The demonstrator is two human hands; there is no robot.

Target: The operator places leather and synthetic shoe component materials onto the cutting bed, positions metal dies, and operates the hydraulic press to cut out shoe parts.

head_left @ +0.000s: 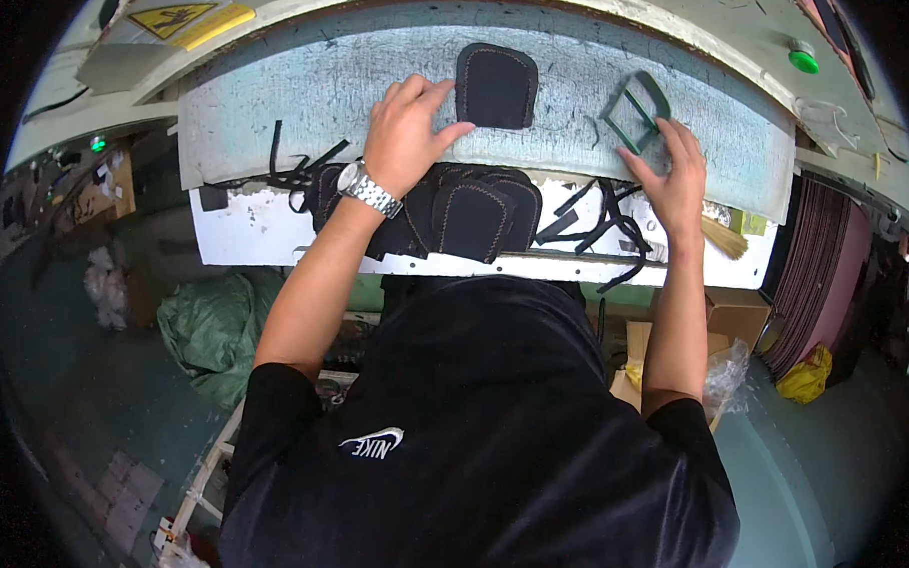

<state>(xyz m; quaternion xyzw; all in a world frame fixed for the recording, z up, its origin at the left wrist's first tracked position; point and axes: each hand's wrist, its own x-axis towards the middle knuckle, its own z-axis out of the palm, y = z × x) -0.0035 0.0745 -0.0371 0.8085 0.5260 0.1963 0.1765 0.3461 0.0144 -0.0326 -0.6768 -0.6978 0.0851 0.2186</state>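
A black t-shirt (479, 445) fills the near foreground, hiding the person's lap and the front edge of the white bench shelf (256, 232). To the left of the left hand, thin black offcut strips (293, 168) trail over the edge of the scarred pale cutting block (311, 79). The left hand (408, 132), a metal watch (370, 190) on its wrist, lies flat with fingers spread, fingertips touching the left edge of a black stitched panel (495, 85) on the block. Just below that hand, a stack of similar black panels (457, 216) sits partly covered by the wrist. Between the hands lie more black scraps (602, 214). The right hand (673, 176), fingers loosely open, touches a green cutting die (637, 112); whether it grips the frame is hard to tell.
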